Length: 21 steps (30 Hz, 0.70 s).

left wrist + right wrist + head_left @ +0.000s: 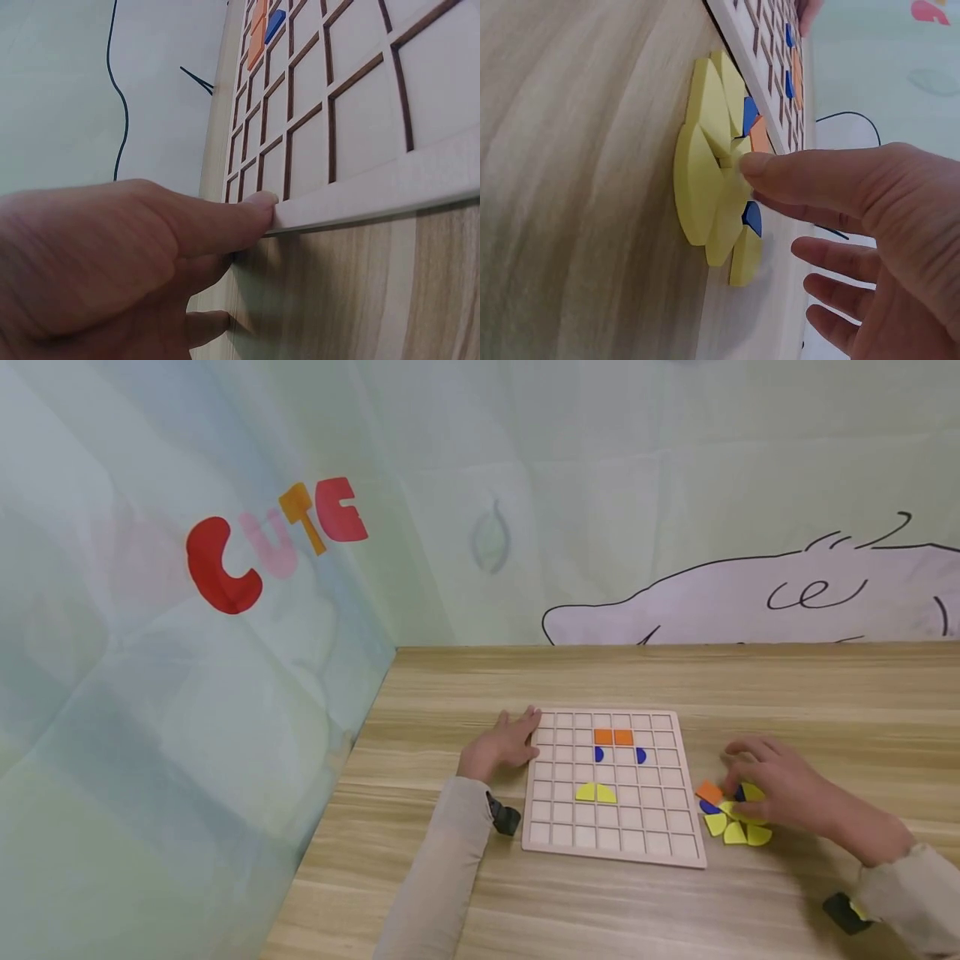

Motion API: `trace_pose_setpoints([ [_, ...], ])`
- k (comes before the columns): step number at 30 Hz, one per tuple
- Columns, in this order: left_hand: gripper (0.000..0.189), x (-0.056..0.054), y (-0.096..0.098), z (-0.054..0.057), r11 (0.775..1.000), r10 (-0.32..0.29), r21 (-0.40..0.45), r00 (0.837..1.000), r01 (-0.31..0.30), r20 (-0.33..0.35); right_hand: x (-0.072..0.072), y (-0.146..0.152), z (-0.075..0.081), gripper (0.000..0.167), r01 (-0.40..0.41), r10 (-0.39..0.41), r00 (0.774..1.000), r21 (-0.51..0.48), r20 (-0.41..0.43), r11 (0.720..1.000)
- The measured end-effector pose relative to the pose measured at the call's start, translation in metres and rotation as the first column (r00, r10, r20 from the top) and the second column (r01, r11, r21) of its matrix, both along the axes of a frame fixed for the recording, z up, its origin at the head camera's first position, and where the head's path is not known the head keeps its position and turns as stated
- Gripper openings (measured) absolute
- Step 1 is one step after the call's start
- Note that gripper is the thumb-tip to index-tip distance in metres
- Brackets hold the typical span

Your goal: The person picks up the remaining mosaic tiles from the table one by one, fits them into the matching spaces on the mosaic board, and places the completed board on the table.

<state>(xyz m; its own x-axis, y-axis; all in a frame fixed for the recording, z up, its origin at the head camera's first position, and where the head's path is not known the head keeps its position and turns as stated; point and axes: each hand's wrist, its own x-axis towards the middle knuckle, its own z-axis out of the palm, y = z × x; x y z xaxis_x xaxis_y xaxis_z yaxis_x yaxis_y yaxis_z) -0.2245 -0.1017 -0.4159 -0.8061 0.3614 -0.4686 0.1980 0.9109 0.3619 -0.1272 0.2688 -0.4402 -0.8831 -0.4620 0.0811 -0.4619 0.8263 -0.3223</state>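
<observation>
A pale wooden grid board (pixel 615 860) lies flat on the table, holding two orange squares (pixel 613 737), two blue half-round pieces (pixel 599 754) and two yellow quarter-round pieces (pixel 596 792). My left hand (pixel 502 746) rests at the board's left edge, its thumb (pixel 251 217) against the rim in the left wrist view. To the right of the board is a loose pile of yellow pieces (pixel 697 187), with blue pieces and an orange square (pixel 709 792) among them. Over this pile reaches my right hand (pixel 783 785), thumb tip (pixel 759 163) at a yellow piece, other fingers loosely bent.
The wood-grain table (pixel 450 685) ends at a printed cloth backdrop (pixel 600 485) behind and on the left. Dark wrist-worn devices (pixel 504 817) sit at both cuffs.
</observation>
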Motion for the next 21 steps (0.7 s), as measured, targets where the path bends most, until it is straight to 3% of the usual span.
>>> trace_pose_setpoints([
  [21,0.063,-0.0007,0.0000,-0.0012,1.000,0.005,0.003,1.000,-0.005,0.006,0.0085,-0.0037,-0.0002,0.020,0.034,-0.033,0.999,0.063,-0.018,0.997],
])
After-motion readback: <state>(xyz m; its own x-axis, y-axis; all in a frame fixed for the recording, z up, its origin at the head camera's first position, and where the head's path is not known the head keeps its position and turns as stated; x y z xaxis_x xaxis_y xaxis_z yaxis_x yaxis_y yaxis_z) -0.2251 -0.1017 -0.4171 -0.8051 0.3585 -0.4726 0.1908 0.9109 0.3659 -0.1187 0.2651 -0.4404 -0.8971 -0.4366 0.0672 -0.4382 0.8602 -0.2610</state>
